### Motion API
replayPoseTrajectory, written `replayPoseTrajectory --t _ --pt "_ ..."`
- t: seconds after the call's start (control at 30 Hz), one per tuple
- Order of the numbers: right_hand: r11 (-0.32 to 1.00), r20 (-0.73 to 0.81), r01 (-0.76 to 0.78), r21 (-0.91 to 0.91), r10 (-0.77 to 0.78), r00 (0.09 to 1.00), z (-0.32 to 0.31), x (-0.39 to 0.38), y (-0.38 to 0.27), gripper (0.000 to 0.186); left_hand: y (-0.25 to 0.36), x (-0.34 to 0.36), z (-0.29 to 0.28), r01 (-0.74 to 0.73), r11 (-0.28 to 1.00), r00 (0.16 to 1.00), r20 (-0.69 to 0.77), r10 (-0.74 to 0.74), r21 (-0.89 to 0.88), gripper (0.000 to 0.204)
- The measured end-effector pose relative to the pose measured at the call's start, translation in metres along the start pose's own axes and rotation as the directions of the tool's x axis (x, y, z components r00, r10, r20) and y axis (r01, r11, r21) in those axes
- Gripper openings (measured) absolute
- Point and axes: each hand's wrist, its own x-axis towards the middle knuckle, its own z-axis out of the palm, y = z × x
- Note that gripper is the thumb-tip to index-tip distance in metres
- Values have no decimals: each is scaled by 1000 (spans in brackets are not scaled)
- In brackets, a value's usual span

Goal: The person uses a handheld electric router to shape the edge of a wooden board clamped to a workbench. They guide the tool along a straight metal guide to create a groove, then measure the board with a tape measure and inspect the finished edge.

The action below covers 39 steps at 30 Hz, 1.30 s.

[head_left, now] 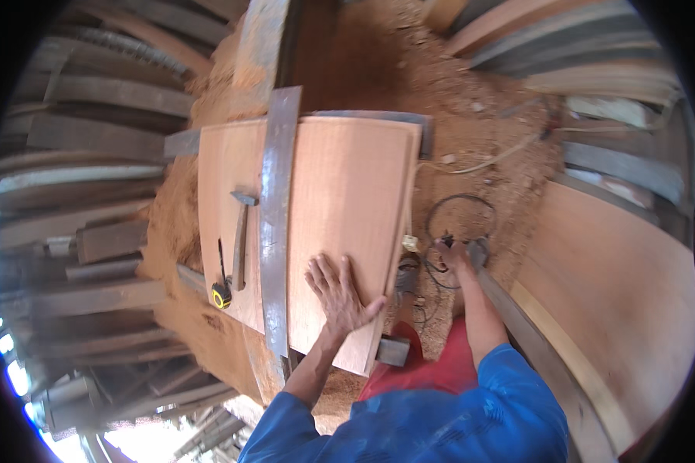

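A pale reddish wooden panel (355, 177) lies across supports in front of me. My left hand (338, 297) rests on its near right part, palm down with the fingers spread. Off the panel's right edge, low over the ground, my right hand (457, 256) is closed beside a looped black cable (462, 197). A small dark piece shows at its fingertips; I cannot make out what it is. Across the panel runs a long flat metal bar (276, 208). Left of the bar lie a hammer (241, 239) and a black and yellow tape measure (222, 295).
Sawdust (517, 154) covers the ground. Stacked timber (93, 177) lines the left, with more boards (571, 58) at the far right. A large wooden sheet (625, 301) and a long plank (544, 355) lean close on my right. A squared metal end (394, 351) juts out by the panel's near corner.
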Motion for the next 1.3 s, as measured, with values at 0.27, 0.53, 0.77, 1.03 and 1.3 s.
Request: replayPoseTrajectory --t 0.27,0.53,0.77,1.03,1.3 --pt "986 136 113 -121 -96 986 111 207 70 40 7 15 -5 30 998 998 61 -27 -60 130" --pt "975 113 126 -182 -107 988 156 241 101 39 3 17 0 50 989 997 67 -41 -138 125" --pt "971 89 141 -191 -126 988 180 233 118 39 2 8 -3 66 983 996 62 -56 -169 119" --pt "977 43 153 -148 -148 988 183 251 147 38 6 11 -1 98 960 995 4 -101 -262 100" --pt "959 -85 270 -88 -277 957 116 128 127 39 -4 1 1 37 990 994 103 -23 -139 76"
